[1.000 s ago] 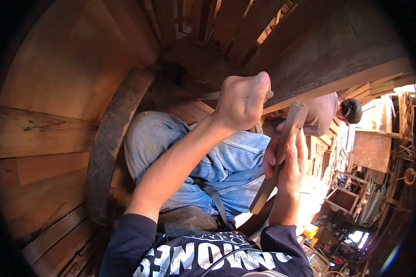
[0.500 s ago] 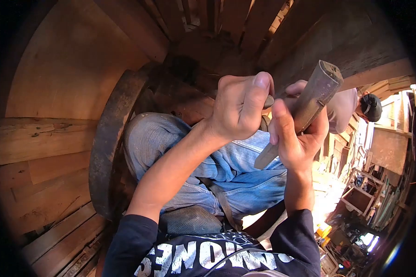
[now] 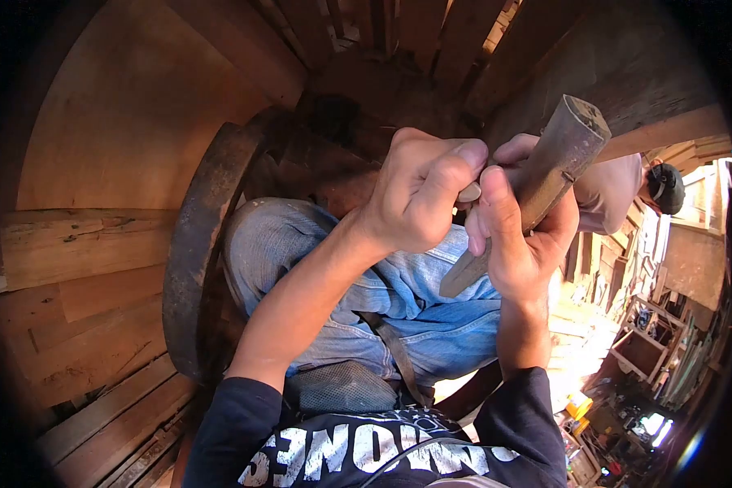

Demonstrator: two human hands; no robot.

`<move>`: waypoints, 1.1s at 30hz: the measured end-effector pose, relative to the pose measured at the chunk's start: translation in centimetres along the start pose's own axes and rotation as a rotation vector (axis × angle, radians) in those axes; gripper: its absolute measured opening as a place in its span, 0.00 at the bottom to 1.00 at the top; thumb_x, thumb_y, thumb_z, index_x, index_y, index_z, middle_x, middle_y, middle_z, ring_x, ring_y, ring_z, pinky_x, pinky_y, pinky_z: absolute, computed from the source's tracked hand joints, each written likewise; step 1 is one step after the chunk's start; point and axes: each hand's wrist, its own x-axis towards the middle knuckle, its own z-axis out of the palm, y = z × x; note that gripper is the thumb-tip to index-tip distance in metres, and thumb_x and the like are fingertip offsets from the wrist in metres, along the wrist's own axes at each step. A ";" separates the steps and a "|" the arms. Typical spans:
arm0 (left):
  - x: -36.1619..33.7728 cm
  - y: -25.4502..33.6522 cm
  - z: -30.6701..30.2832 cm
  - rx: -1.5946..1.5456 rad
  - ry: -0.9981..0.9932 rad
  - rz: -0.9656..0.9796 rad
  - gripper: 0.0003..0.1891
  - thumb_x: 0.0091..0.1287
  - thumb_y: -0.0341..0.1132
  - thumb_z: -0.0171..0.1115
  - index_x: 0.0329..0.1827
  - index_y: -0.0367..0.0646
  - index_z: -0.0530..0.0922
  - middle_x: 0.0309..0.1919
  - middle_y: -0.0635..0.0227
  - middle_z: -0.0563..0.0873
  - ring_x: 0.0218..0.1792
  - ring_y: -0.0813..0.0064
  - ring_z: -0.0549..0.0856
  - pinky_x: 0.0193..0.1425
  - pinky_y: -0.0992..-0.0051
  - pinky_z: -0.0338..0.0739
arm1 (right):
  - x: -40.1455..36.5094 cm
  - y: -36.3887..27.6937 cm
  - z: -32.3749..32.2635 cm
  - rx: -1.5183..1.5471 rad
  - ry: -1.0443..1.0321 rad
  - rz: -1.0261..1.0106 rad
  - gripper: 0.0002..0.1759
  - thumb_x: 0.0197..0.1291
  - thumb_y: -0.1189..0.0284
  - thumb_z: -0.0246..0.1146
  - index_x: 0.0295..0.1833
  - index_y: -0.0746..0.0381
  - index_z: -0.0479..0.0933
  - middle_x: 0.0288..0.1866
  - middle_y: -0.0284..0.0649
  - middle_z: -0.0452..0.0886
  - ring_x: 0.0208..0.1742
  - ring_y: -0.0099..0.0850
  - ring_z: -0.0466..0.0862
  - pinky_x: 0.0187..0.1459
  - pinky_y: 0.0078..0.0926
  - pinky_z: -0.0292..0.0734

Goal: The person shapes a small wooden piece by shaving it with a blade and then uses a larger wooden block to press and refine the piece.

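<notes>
My right hand (image 3: 529,244) is closed around a thick, worn bar (image 3: 573,142), with a blunt squarish end up at the right and a flat tapered tip pointing down left; its exact kind cannot be told. Beside it, my left hand (image 3: 427,191) is closed, knuckles up. A small rod with a rounded pale end (image 3: 469,193) sticks out from its grip toward my right thumb. The rest of that rod is hidden by my fingers. Both hands are close together above my jeans (image 3: 431,285).
A thick dark curved slab (image 3: 195,268) stands left of my knee, near wooden wall boards (image 3: 89,244). At the right, beyond my hand, are a person's bare skin (image 3: 614,191) and a black cap (image 3: 665,189). A wooden frame (image 3: 642,350) and clutter lie further off.
My left hand has moved slightly right, closer to my right thumb, and more of the rod's pale end shows. The bar has shifted a little, its tapered tip slightly left.
</notes>
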 end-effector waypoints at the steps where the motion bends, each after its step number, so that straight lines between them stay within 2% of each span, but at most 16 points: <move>1: 0.0 0.0 0.0 0.001 -0.002 -0.002 0.17 0.67 0.33 0.47 0.19 0.37 0.69 0.12 0.61 0.72 0.12 0.63 0.74 0.19 0.70 0.64 | -0.1 0.1 -0.1 0.002 0.001 0.002 0.14 0.57 0.79 0.68 0.47 0.66 0.72 0.34 0.33 0.78 0.31 0.15 0.77 0.33 0.14 0.72; 4: 0.1 0.1 -0.2 -0.014 -0.025 0.000 0.17 0.66 0.33 0.47 0.19 0.37 0.69 0.11 0.61 0.70 0.12 0.64 0.72 0.19 0.70 0.63 | -0.3 0.2 -0.2 -0.029 0.006 0.005 0.14 0.57 0.79 0.68 0.47 0.66 0.72 0.34 0.33 0.78 0.32 0.16 0.79 0.34 0.14 0.73; 6: 0.1 0.2 -0.5 -0.134 -0.122 -0.143 0.17 0.66 0.34 0.47 0.18 0.37 0.68 0.12 0.60 0.70 0.12 0.66 0.71 0.19 0.70 0.62 | -0.5 0.1 0.0 0.023 0.022 0.040 0.14 0.57 0.79 0.68 0.46 0.67 0.72 0.34 0.33 0.78 0.31 0.17 0.78 0.34 0.14 0.72; 9: 0.0 0.2 -0.7 -0.144 -0.160 -0.205 0.17 0.66 0.35 0.46 0.18 0.37 0.69 0.11 0.61 0.69 0.12 0.67 0.71 0.19 0.70 0.62 | -0.9 0.6 -0.1 0.024 0.040 0.033 0.14 0.56 0.80 0.68 0.45 0.67 0.73 0.34 0.33 0.78 0.31 0.17 0.76 0.34 0.15 0.72; 10: 0.0 0.2 -0.6 -0.141 -0.160 -0.207 0.17 0.66 0.35 0.46 0.18 0.37 0.69 0.11 0.61 0.69 0.12 0.67 0.71 0.19 0.70 0.62 | -0.9 0.7 -0.2 0.027 0.039 0.034 0.14 0.56 0.80 0.68 0.45 0.67 0.73 0.34 0.33 0.78 0.31 0.17 0.76 0.34 0.15 0.72; 12: -0.1 0.2 -0.2 -0.023 -0.082 -0.047 0.18 0.67 0.35 0.46 0.18 0.37 0.70 0.11 0.61 0.70 0.12 0.66 0.72 0.19 0.70 0.63 | -1.0 0.9 -0.6 0.039 -0.003 0.041 0.15 0.54 0.78 0.70 0.45 0.66 0.73 0.33 0.33 0.76 0.31 0.18 0.76 0.34 0.17 0.73; 13: -0.1 0.3 0.0 -0.022 -0.083 -0.047 0.18 0.67 0.35 0.46 0.18 0.37 0.70 0.11 0.61 0.70 0.12 0.66 0.72 0.19 0.70 0.63 | -1.0 1.0 -0.7 0.040 -0.001 0.041 0.15 0.54 0.78 0.70 0.45 0.66 0.73 0.33 0.33 0.76 0.31 0.18 0.76 0.34 0.17 0.73; 15: 0.0 0.6 0.3 -0.023 -0.017 -0.074 0.19 0.69 0.35 0.46 0.18 0.38 0.70 0.12 0.61 0.72 0.13 0.66 0.73 0.20 0.70 0.65 | -0.6 1.2 -0.9 -0.046 -0.155 -0.160 0.19 0.61 0.74 0.64 0.52 0.71 0.67 0.19 0.31 0.70 0.17 0.17 0.70 0.22 0.14 0.64; 16: 0.2 1.0 -0.3 -0.097 -0.108 -0.226 0.20 0.70 0.36 0.46 0.19 0.37 0.71 0.12 0.62 0.74 0.14 0.67 0.76 0.21 0.70 0.67 | -0.6 1.2 -1.0 -0.047 -0.154 -0.160 0.19 0.61 0.74 0.64 0.52 0.71 0.67 0.19 0.31 0.70 0.17 0.17 0.70 0.22 0.14 0.64; 22: 0.4 1.1 0.0 -0.156 -0.128 -0.276 0.22 0.73 0.37 0.44 0.19 0.38 0.72 0.12 0.64 0.78 0.15 0.71 0.79 0.22 0.74 0.71 | -0.7 1.5 -1.3 -0.151 -0.101 -0.239 0.19 0.59 0.75 0.65 0.52 0.70 0.67 0.21 0.31 0.71 0.18 0.17 0.71 0.24 0.14 0.64; 25: 0.5 1.4 0.1 -0.156 -0.148 -0.283 0.22 0.74 0.38 0.44 0.19 0.39 0.71 0.12 0.67 0.80 0.15 0.74 0.80 0.23 0.76 0.73 | -1.0 0.4 -0.6 -0.092 -0.048 -0.162 0.16 0.63 0.75 0.61 0.52 0.70 0.67 0.22 0.32 0.70 0.18 0.18 0.69 0.21 0.16 0.65; 27: 0.5 1.8 0.0 -0.182 -0.173 -0.345 0.22 0.74 0.38 0.44 0.19 0.39 0.71 0.12 0.68 0.80 0.15 0.76 0.81 0.24 0.77 0.74 | -0.8 -0.6 -0.1 0.342 0.109 0.125 0.10 0.60 0.78 0.65 0.44 0.67 0.71 0.25 0.34 0.75 0.20 0.17 0.73 0.23 0.14 0.67; 28: 0.4 1.8 0.1 -0.167 -0.173 -0.346 0.22 0.74 0.38 0.44 0.19 0.39 0.71 0.12 0.68 0.80 0.15 0.75 0.81 0.24 0.77 0.73 | -0.6 -0.5 0.1 0.298 0.126 0.084 0.05 0.64 0.80 0.60 0.43 0.68 0.71 0.22 0.34 0.74 0.15 0.17 0.70 0.19 0.14 0.64; 33: 0.3 1.2 0.0 -0.115 -0.164 -0.279 0.21 0.72 0.37 0.44 0.19 0.39 0.71 0.13 0.65 0.78 0.15 0.70 0.79 0.23 0.74 0.71 | -1.0 -0.3 0.2 0.267 0.071 0.034 0.09 0.61 0.79 0.64 0.44 0.69 0.71 0.23 0.32 0.74 0.17 0.16 0.71 0.21 0.13 0.65</move>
